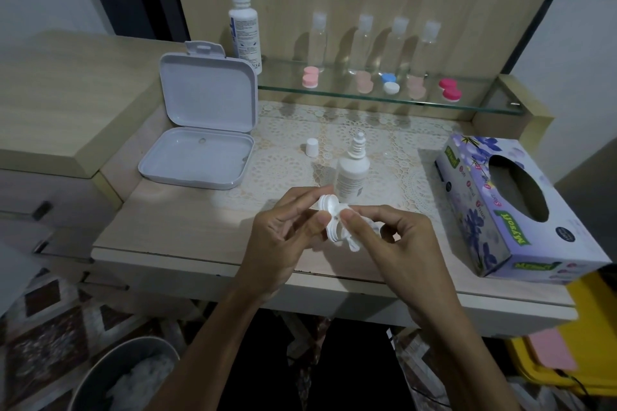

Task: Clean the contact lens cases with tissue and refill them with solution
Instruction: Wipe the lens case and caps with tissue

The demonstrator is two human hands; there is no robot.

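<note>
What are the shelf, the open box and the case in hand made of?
Shelf: looks like clear glass, greenish edge, see-through. Open box: seems matte grey-white moulded plastic with a hinged lid. Lens case: likely white plastic with threaded rims, held by both hands, left and right.

A pale wooden dressing table point(187, 237) with glass shelf point(384, 100) stands over patterned floor point(60, 320).

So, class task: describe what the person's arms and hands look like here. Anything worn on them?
Both forearms are bare as far as the view shows: no sleeves in sight. The left hand and right hand show no gloves, rings, watch or bracelets. Fingernails look short and unpainted.
</note>
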